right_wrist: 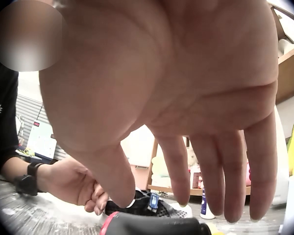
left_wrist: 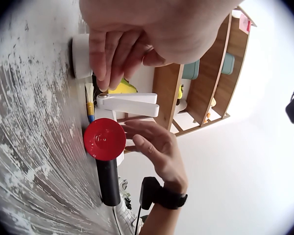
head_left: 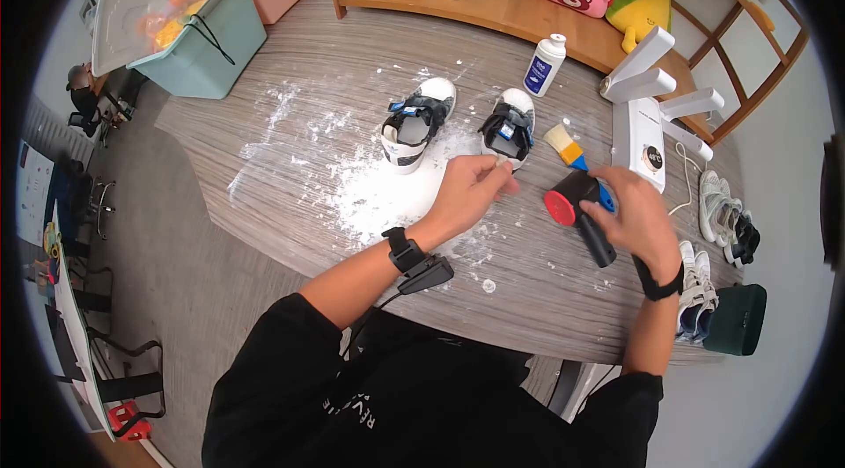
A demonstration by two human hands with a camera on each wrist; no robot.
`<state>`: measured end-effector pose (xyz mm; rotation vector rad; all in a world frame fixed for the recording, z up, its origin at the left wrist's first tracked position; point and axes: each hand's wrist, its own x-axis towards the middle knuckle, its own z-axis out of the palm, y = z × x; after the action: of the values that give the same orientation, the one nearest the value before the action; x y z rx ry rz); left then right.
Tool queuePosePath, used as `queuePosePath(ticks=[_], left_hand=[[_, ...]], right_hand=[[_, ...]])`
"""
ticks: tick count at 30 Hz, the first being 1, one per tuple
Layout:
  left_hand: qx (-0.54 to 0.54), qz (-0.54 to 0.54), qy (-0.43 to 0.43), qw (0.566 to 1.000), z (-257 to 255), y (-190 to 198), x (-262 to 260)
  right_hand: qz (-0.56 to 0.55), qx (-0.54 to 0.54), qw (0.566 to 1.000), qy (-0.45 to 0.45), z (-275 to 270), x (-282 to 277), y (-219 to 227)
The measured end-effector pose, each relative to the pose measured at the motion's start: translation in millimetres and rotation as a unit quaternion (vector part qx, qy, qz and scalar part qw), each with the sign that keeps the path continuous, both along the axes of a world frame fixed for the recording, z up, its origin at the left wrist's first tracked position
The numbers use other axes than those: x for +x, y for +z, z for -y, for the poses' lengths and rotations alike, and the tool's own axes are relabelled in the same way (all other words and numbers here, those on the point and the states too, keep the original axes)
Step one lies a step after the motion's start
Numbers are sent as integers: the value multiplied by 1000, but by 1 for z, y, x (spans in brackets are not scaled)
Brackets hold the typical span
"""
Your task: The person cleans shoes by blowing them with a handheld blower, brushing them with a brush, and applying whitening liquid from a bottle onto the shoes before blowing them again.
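A black hair dryer (head_left: 581, 191) with a red round end (left_wrist: 105, 139) lies on the table, its handle toward the person. My right hand (head_left: 635, 215) hovers at its far side, fingers hanging straight and spread above the black barrel in the right wrist view. My left hand (head_left: 468, 195) is loosely bent, fingertips right at the heel of a black-and-white shoe (head_left: 510, 123). Its mate (head_left: 417, 123) stands to the left, white powder (head_left: 374, 197) around it and on its toe. A paintbrush (head_left: 563, 146) with pale bristles lies beyond the dryer, its blue handle partly hidden.
A white powder bottle (head_left: 546, 65) stands behind the shoes, below a wooden shelf (head_left: 493, 15) of plush toys. At right are a white router (head_left: 641, 129) with raised antennas, its cable, more shoes (head_left: 697, 288) and a dark green box (head_left: 738, 318). A teal bin (head_left: 202, 46) stands far left.
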<state>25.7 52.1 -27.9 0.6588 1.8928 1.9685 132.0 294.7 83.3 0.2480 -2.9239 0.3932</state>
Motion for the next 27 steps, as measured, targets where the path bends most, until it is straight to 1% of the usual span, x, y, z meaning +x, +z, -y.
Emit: queuePosePath(ticks=[1,2,4,5,7,9,10,13,15,16,18,19,21,23,24,26,27], left_hand=[[0,0,-1,1000,0,0,1],[-2,10,-7,1000,-1,-1,4],[-7,18,-18,1000,-2,2,6],[-10,21,-18,1000,-2,4,7],[-12,24,-27,999,-2,4,7],[11,32,-16,999,-2,1,6],[12,33,-22,999,-1,0,6],[12,32,0,999,-1,0,7],[20,36,7,999,-2,-2,9],[16,35,13,999,-3,-3,9],[26,46,9,999,-2,-3,9],[28,52,9,998,-3,-3,9],[32,55,5,998,-4,-7,9],[28,49,7,998,0,-10,8],[30,48,4,998,-1,-11,8],[30,40,11,999,-2,-9,8],[32,44,3,999,-3,-8,8]], right_hand=[[-23,16,999,29,-8,7,-12],[-23,15,999,27,-4,15,-14],[22,55,998,-36,6,26,-16],[53,71,995,-39,2,31,-24],[54,73,995,-51,0,35,-40],[49,86,994,-52,-2,41,-47],[50,87,993,-59,-6,46,-46],[86,94,989,-80,-20,60,-34],[119,106,979,-127,-25,66,-21],[123,114,978,-128,-26,64,-15],[-33,44,995,-87,-25,51,-4],[-75,-2,994,-79,-25,34,0],[-116,-52,991,-36,-22,-11,6],[-126,-22,992,0,-30,-72,-5],[-134,-27,991,3,-30,-96,-13],[-147,155,976,38,-20,-134,-23],[-154,151,975,47,-15,-143,-23]])
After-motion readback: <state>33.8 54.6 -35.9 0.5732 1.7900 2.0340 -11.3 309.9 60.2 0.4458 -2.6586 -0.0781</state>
